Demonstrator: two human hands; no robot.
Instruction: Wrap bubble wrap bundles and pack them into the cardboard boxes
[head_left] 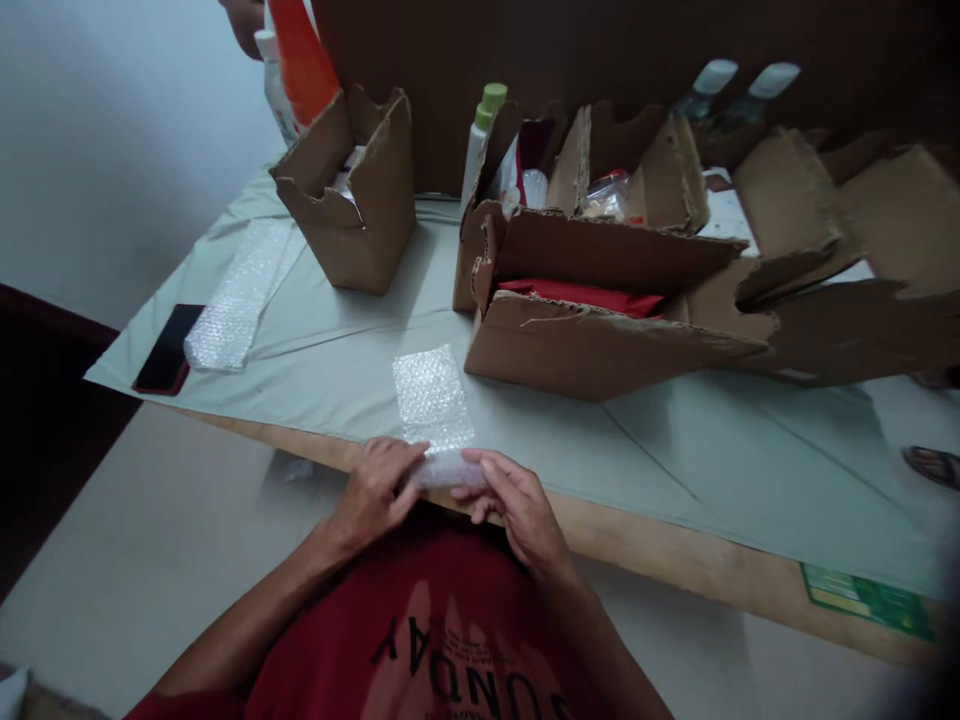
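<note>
A strip of bubble wrap [433, 395] lies at the front edge of the table, its far end flat on the green cloth. Its near end is rolled up, and whatever may be inside the roll cannot be made out. My left hand [382, 482] grips the left end of the roll with fingers closed. At the right end, my right hand [517, 500] holds the roll between thumb and curled fingers.
Cardboard boxes [600, 360] stand to the right, one with a red packet [585, 297] inside. Another cardboard box [375, 240] is at the back left. More bubble wrap [238, 300] overlaps a phone [166, 350] at the left. A green packet [866, 598] lies at the right front edge.
</note>
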